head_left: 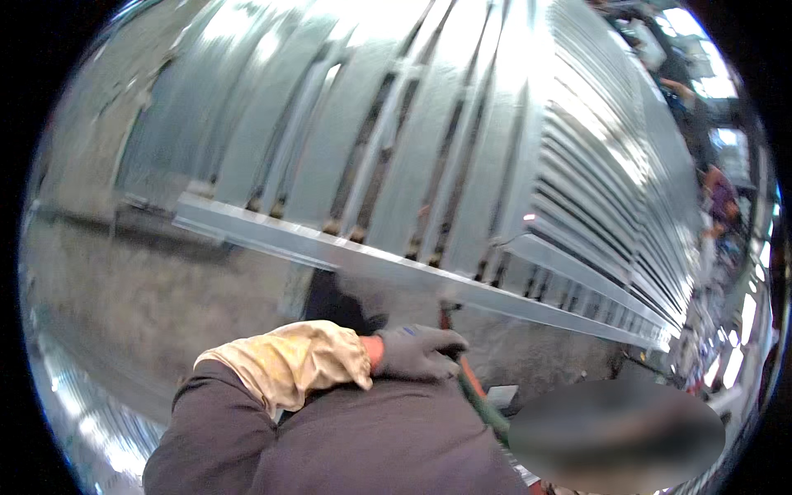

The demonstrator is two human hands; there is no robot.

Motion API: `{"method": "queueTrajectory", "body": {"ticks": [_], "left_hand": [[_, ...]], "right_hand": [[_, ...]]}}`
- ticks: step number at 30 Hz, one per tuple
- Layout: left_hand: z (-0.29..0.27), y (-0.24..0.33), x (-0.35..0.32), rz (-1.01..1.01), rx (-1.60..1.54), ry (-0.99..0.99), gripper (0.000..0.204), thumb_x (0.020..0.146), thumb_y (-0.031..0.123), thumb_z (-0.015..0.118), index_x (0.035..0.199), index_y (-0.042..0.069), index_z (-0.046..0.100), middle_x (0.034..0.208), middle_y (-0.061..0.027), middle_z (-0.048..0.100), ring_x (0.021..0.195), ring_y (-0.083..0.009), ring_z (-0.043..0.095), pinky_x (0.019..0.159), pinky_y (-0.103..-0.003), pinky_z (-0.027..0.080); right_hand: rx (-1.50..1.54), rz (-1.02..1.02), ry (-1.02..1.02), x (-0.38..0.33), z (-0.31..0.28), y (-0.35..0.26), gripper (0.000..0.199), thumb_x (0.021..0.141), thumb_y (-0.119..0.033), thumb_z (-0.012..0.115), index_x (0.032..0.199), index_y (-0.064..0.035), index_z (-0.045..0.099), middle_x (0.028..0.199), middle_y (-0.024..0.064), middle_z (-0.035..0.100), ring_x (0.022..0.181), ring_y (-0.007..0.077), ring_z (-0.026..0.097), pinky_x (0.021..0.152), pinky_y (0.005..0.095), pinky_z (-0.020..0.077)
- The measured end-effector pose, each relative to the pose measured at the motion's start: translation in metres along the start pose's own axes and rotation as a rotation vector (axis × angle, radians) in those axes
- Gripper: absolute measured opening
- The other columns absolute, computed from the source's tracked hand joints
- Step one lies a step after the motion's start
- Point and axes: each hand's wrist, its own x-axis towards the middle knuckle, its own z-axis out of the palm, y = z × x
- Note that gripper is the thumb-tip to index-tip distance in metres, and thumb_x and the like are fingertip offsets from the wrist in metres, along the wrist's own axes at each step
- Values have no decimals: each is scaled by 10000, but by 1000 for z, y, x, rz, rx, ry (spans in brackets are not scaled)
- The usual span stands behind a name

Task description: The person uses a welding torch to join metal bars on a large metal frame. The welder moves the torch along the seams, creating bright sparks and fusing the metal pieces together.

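Observation:
My left hand, in a grey work glove, reaches across in front of my dark top from a pale yellow sleeve cover. Its fingers are curled. An orange strip like a cable or hose shows right by the fingertips and leads down into a green length. What lies inside the fingers is hidden. Beyond the hand is a large silvery metal frame of long slats, bordered on my side by a metal rail. The hand is apart from the rail. My right hand does not show.
More closely spaced metal slats stretch away to the right. Grey concrete floor runs along the near side. A small pale flat piece lies right of my body. Other people are at the far right. A blurred patch covers the lower right.

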Motion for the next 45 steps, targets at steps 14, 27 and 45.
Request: {"method": "queueTrajectory", "body": {"ticks": [14, 27, 45], "left_hand": [[115, -258, -237, -710, 56, 662, 659, 948, 467, 563, 1365, -43, 526, 1320, -225, 606, 1237, -294, 573, 1051, -385, 425], [-91, -36, -170, -482, 251, 158, 582, 916, 360, 663, 1376, 25, 539, 1317, -183, 615, 1196, -291, 607, 988, -396, 488], [131, 81, -125, 1080, 539, -807, 742, 618, 345, 838, 1248, 52, 579, 1270, -181, 605, 1238, -392, 539, 992, -497, 451]], "right_hand": [[256, 5, -17, -38, -64, 76, 460, 1016, -432, 451, 1228, -38, 559, 760, 73, 613, 645, 150, 576, 579, 271, 490], [348, -59, 213, -161, -34, 70, 542, 1015, -474, 411, 1335, -42, 482, 845, 71, 619, 729, 174, 579, 678, 296, 498], [-463, -633, 1405, -507, -26, -154, 680, 972, -575, 485, 1436, -82, 430, 866, 255, 662, 586, 257, 628, 460, 334, 504]]}}
